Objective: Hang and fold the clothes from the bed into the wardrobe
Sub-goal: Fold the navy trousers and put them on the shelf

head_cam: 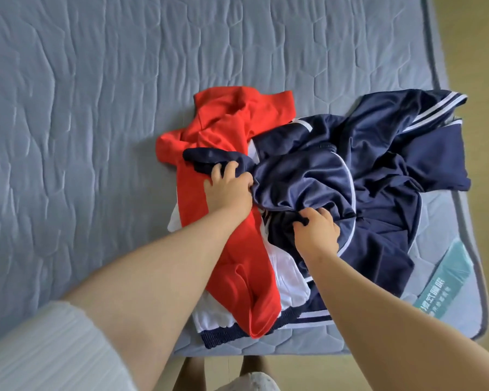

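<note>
On the grey mattress (96, 108), our left hand (227, 187) and right hand (316, 232) both clench the navy jacket (336, 170); we should lift it clear of the red garment (232, 131) before hanging.

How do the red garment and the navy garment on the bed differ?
The red garment is plain; the navy garment has white stripes. The left hand and right hand both grip the navy garment; neither holds the red garment. Both lie crumpled on the mattress.
</note>
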`<state>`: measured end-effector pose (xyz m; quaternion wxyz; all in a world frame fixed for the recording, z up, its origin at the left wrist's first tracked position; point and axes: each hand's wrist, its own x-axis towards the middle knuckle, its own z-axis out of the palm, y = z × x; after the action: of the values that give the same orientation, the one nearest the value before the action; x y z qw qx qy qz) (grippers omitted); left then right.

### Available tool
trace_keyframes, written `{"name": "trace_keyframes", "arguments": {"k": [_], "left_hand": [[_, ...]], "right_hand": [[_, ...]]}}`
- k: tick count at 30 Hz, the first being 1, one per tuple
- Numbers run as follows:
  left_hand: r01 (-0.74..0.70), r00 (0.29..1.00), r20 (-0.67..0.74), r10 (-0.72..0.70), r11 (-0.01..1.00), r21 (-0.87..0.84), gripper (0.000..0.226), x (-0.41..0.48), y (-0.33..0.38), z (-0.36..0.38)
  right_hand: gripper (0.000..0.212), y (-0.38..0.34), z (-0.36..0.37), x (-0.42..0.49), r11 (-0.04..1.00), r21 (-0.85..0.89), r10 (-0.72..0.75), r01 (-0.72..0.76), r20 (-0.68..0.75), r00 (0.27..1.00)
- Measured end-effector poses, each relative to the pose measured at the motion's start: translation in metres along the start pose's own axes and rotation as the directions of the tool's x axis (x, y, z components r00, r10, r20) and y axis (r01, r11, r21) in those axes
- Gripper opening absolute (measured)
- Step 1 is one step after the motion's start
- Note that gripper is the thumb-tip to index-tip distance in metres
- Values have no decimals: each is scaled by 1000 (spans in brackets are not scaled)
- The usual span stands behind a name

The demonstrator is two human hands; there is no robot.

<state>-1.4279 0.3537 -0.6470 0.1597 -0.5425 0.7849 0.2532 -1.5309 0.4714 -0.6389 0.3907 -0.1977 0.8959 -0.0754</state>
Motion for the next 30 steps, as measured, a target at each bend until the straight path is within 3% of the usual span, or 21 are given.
{"name": "trace_keyframes", "arguments": {"k": [3,6,9,12,16,19,22,24,26,28,30], "left_hand": [[-102,983,-159,95,994,-39,31,-11,-2,2],[-212,962,-232,143,928,-307,23,-27,-8,-4],[-14,993,-93,-75,701,-713,8,-56,-15,-25],[84,983,-34,-180,609,-789,13,-85,-28,-43],[77,974,-41,-224,494,-866,22,-111,-29,-79],[15,991,-37,-127,385,-923,19,-137,-17,-121],[12,985,58,161,273,-962,26,-173,-4,-164],[-64,953,39,300,329,-942,61,-191,1,-186],[-199,935,-48,351,409,-890,88,-207,7,-211],[-286,935,-150,321,434,-854,75,-220,9,-236],[-374,922,-265,283,465,-803,43,-230,8,-260]], "right_hand": [[17,5,4,-7,985,162,-41,55,-88,995],[5,-4,2,-28,895,446,40,-12,-54,998],[16,-19,-8,-55,745,667,34,-10,-24,999],[17,-36,-26,-81,586,805,69,-95,68,995],[22,-70,-67,-113,439,886,22,-147,153,988],[24,-96,-103,-139,330,931,3,-156,164,986],[16,-119,-138,-173,250,951,-42,-184,200,979],[19,-136,-161,-200,225,958,-139,-178,212,967],[23,-151,-185,-226,188,973,-243,-132,177,954],[23,-162,-204,-248,155,985,-317,-79,126,940],[19,-170,-217,-266,115,993,-384,-18,61,921]]}}
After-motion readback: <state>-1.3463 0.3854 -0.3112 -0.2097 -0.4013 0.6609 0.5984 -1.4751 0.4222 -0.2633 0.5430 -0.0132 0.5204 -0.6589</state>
